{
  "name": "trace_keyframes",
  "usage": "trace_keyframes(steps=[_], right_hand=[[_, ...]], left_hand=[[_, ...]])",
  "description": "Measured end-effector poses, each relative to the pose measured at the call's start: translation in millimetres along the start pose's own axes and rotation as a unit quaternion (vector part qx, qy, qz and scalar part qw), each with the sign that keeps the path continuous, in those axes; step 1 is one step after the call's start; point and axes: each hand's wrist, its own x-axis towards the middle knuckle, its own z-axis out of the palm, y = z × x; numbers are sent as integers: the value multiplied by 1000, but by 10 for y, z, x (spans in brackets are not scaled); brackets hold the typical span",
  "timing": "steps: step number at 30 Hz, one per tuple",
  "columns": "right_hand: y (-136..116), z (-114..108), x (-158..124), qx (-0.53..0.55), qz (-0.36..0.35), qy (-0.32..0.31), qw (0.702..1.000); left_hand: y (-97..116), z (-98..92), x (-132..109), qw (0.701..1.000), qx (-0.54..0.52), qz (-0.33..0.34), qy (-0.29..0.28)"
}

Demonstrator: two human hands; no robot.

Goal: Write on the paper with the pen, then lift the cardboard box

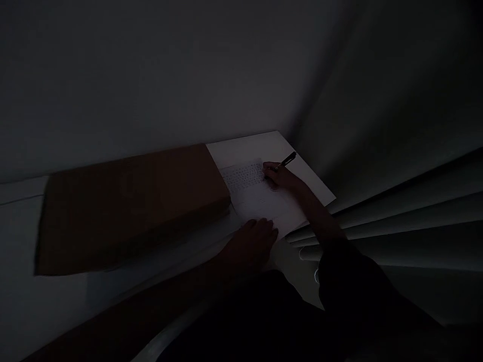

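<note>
A pen [286, 162] is gripped in the right hand [281, 177], tip down-left on the paper sheet [260, 198], barrel slanted up-right. The sheet's near edge is pressed flat by the left hand [252, 241], fingers spread, nothing grasped.

Scene dim, detail limited. Right hand [281, 177] closed around a dark pen [285, 162], tip down on a printed sheet of paper [260, 198]. Left hand [252, 242] laid flat on the sheet's near edge. Sheet resting on a white desk surface [260, 146] set into a wall corner. Brown cardboard box [128, 206] lying flat just left of the sheet. Slatted blinds [400, 211] to the right.
</note>
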Motion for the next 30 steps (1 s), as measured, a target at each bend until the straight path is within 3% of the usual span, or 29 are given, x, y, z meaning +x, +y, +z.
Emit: trace_keyframes(steps=[13, 23, 26, 30], right_hand=[[15, 14, -2, 26, -22, 6, 999], [11, 36, 35, 6, 23, 28, 999], [-21, 40, 53, -9, 9, 73, 997], [-67, 22, 64, -78, -33, 203, 975]], left_hand=[[2, -16, 14, 1000, -7, 3, -3], [13, -114, 28, 999, -8, 1, -34], [20, -110, 28, 999, -3, -2, -35], [20, -101, 23, 1000, 6, 0, -26]])
